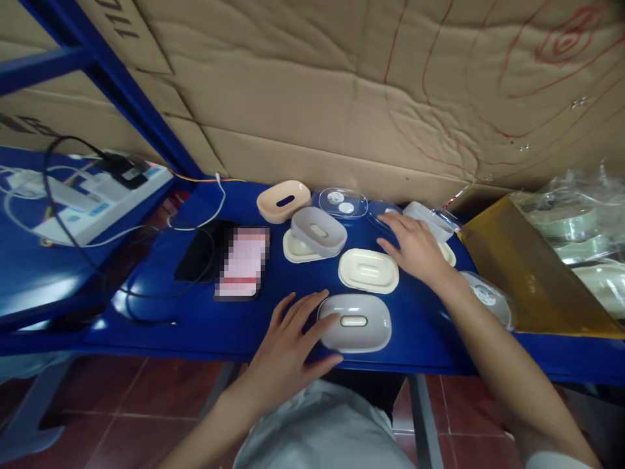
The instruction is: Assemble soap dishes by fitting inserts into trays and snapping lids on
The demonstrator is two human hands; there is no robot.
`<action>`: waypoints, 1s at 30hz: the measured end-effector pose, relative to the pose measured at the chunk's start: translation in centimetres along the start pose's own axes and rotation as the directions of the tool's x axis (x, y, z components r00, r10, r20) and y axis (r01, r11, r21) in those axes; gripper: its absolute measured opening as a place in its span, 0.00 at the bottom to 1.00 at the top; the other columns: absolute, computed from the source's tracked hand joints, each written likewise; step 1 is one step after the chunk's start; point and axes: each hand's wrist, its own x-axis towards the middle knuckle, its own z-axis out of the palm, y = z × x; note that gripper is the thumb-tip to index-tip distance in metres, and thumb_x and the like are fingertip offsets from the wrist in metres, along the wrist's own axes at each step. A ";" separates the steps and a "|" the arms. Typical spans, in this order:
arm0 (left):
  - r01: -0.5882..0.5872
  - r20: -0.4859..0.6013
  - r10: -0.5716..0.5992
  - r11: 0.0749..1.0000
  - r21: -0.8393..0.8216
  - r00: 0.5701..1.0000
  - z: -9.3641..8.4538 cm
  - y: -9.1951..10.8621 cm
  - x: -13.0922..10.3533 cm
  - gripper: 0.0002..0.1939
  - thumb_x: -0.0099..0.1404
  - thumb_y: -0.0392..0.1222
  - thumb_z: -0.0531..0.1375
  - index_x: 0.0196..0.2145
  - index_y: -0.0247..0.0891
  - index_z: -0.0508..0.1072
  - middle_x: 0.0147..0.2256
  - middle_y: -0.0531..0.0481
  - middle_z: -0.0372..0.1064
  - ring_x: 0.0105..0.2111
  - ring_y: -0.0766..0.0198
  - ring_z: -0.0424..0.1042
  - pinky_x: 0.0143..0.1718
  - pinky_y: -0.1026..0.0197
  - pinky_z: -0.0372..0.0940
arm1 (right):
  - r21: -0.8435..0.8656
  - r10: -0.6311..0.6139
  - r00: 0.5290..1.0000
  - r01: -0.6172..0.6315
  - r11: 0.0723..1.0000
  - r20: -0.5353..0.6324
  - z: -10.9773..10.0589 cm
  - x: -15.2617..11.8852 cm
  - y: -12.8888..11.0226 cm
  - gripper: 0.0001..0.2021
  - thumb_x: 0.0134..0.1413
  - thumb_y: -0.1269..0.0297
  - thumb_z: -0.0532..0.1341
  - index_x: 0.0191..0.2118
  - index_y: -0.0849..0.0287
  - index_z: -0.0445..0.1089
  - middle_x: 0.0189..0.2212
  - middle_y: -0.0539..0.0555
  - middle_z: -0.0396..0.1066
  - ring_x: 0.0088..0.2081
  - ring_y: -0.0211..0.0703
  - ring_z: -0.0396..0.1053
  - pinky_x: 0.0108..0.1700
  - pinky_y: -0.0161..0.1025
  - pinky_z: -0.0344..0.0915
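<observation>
Near the table's front edge lies a grey oval dish point(355, 339) resembling a soap dish, with a cream strip in its slot. My left hand point(293, 339) is at its left side, fingers spread; one fingertip overlaps the dish, and I cannot tell whether it presses on it. Farther back, my right hand point(415, 244) stretches its fingers over a transparent oval lid point(377, 210), partly covering it. Between the hands sits a cream oval tray point(368, 270). A second grey dish point(319, 231) leans on another cream tray point(297, 251), beside a peach dish point(283, 200).
Another transparent lid with round stickers point(342, 203) lies at the back. On the right, a brown-sided box point(502, 273) holds bagged pale green dishes point(566, 225). A lit phone point(241, 264), a black object point(200, 254), cables and a power strip point(102, 205) occupy the left.
</observation>
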 end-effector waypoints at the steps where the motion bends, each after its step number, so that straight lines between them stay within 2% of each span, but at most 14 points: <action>1: 0.009 0.000 -0.009 1.000 0.001 1.000 -0.1 0.0 0.0 0.26 0.75 0.48 0.65 0.66 0.44 0.67 0.72 0.36 0.58 0.69 0.42 0.64 0.69 0.29 0.58 | -0.064 0.064 0.996 -0.060 0.996 0.065 0.7 1.9 0.5 0.30 0.73 0.55 0.57 0.74 0.61 0.59 0.74 0.66 0.61 0.73 0.62 0.59 0.71 0.60 0.57; 3: 0.024 0.004 -0.024 1.000 0.002 1.000 -0.2 0.0 -0.2 0.25 0.75 0.46 0.65 0.66 0.45 0.67 0.72 0.37 0.59 0.69 0.43 0.64 0.69 0.29 0.58 | -0.098 0.121 0.987 -0.111 0.989 0.103 1.9 4.7 1.4 0.36 0.69 0.52 0.60 0.75 0.66 0.56 0.73 0.73 0.59 0.75 0.70 0.54 0.73 0.68 0.50; 6: 0.022 0.018 -0.022 1.000 -0.016 1.000 -0.1 0.0 -0.4 0.24 0.75 0.44 0.65 0.65 0.45 0.68 0.70 0.38 0.62 0.68 0.44 0.66 0.69 0.29 0.59 | -0.104 0.140 0.981 -0.127 0.986 0.131 3.1 5.8 2.4 0.38 0.66 0.49 0.60 0.73 0.66 0.58 0.69 0.75 0.64 0.74 0.77 0.52 0.71 0.76 0.42; 9: 0.019 0.022 -0.018 0.999 -0.045 1.000 0.1 -0.2 -0.5 0.21 0.75 0.42 0.64 0.64 0.45 0.69 0.69 0.39 0.64 0.67 0.45 0.68 0.69 0.29 0.58 | -0.084 0.109 0.982 -0.097 0.992 0.155 3.2 4.7 2.8 0.36 0.64 0.46 0.60 0.73 0.59 0.60 0.66 0.71 0.67 0.72 0.74 0.56 0.71 0.75 0.43; 13: 0.020 0.007 -0.020 0.997 -0.075 1.000 0.2 -0.4 -0.6 0.21 0.75 0.41 0.64 0.63 0.45 0.69 0.68 0.39 0.64 0.66 0.46 0.69 0.70 0.30 0.58 | -0.038 0.091 0.981 -0.086 0.996 0.170 2.7 3.2 2.2 0.38 0.62 0.44 0.62 0.74 0.53 0.57 0.66 0.69 0.66 0.63 0.69 0.67 0.65 0.70 0.55; 15: 0.023 0.009 -0.022 0.996 -0.085 1.000 0.2 -0.5 -0.6 0.22 0.75 0.42 0.65 0.64 0.45 0.68 0.68 0.39 0.65 0.66 0.47 0.69 0.71 0.30 0.57 | -0.030 0.098 0.982 -0.095 0.995 0.160 2.3 2.8 1.7 0.38 0.62 0.46 0.63 0.73 0.53 0.57 0.68 0.69 0.64 0.64 0.69 0.66 0.65 0.70 0.55; 17: 0.034 0.020 -0.032 0.995 -0.097 0.999 0.3 -0.5 -0.6 0.25 0.74 0.42 0.66 0.66 0.45 0.66 0.68 0.39 0.65 0.66 0.47 0.69 0.71 0.30 0.57 | -0.015 0.090 0.991 -0.089 0.996 0.095 1.6 2.0 1.1 0.36 0.62 0.48 0.64 0.71 0.54 0.59 0.69 0.69 0.62 0.67 0.70 0.63 0.67 0.72 0.50; 19: 0.054 0.030 -0.051 0.992 -0.115 0.998 0.3 -0.6 -0.6 0.30 0.74 0.42 0.67 0.68 0.45 0.63 0.68 0.39 0.66 0.66 0.46 0.69 0.71 0.30 0.57 | 0.032 0.055 0.998 -0.054 0.998 -0.022 0.7 0.4 0.4 0.33 0.65 0.49 0.64 0.70 0.54 0.59 0.70 0.68 0.61 0.70 0.69 0.61 0.69 0.71 0.48; 21: 0.075 0.044 -0.069 0.987 -0.144 0.997 0.4 -0.8 -0.5 0.33 0.73 0.42 0.67 0.70 0.46 0.60 0.69 0.38 0.65 0.67 0.46 0.68 0.71 0.30 0.57 | 0.118 -0.018 0.994 0.031 0.993 -0.107 -0.4 -2.3 -0.7 0.32 0.66 0.48 0.65 0.69 0.53 0.60 0.70 0.68 0.62 0.71 0.67 0.61 0.69 0.68 0.52; 22: 0.083 0.053 -0.075 0.983 -0.165 0.996 0.5 -0.9 -0.5 0.33 0.74 0.42 0.67 0.71 0.46 0.59 0.69 0.38 0.65 0.68 0.46 0.68 0.71 0.31 0.58 | 0.170 -0.072 0.992 0.089 0.981 -0.105 -0.8 -3.9 -1.4 0.31 0.66 0.49 0.66 0.69 0.52 0.60 0.70 0.67 0.62 0.71 0.65 0.61 0.69 0.67 0.54; 24: 0.092 0.057 -0.081 0.972 -0.215 0.995 0.7 -1.1 -0.5 0.35 0.75 0.42 0.65 0.73 0.46 0.56 0.71 0.37 0.63 0.69 0.47 0.66 0.72 0.32 0.58 | 0.294 -0.213 0.977 0.212 0.932 -0.029 -1.4 -7.2 -3.1 0.30 0.66 0.52 0.67 0.68 0.50 0.61 0.69 0.64 0.65 0.70 0.62 0.63 0.68 0.63 0.60; 26: 0.103 0.058 -0.090 0.960 -0.261 0.994 0.9 -1.2 -0.5 0.37 0.76 0.43 0.65 0.74 0.47 0.52 0.71 0.38 0.63 0.70 0.48 0.66 0.72 0.32 0.58 | 0.370 -0.290 0.955 0.246 0.896 0.066 -1.5 -9.9 -4.8 0.29 0.65 0.56 0.68 0.68 0.49 0.64 0.69 0.62 0.65 0.69 0.59 0.65 0.66 0.60 0.67; 28: 0.121 0.061 -0.108 0.949 -0.291 0.992 1.1 -1.2 -0.5 0.39 0.76 0.43 0.65 0.76 0.48 0.50 0.72 0.38 0.63 0.71 0.48 0.65 0.72 0.33 0.59 | 0.389 -0.325 0.941 0.265 0.882 0.097 -1.3 -11.6 -6.1 0.28 0.65 0.59 0.68 0.67 0.50 0.65 0.70 0.61 0.64 0.71 0.58 0.64 0.66 0.59 0.69; 30: 0.131 0.064 -0.117 0.945 -0.300 0.991 1.2 -1.2 -0.5 0.41 0.75 0.42 0.65 0.76 0.49 0.48 0.72 0.39 0.62 0.71 0.48 0.65 0.72 0.33 0.59 | 0.380 -0.345 0.934 0.287 0.879 0.091 -1.0 -12.1 -6.8 0.27 0.66 0.59 0.67 0.68 0.51 0.66 0.71 0.61 0.63 0.72 0.58 0.61 0.68 0.61 0.68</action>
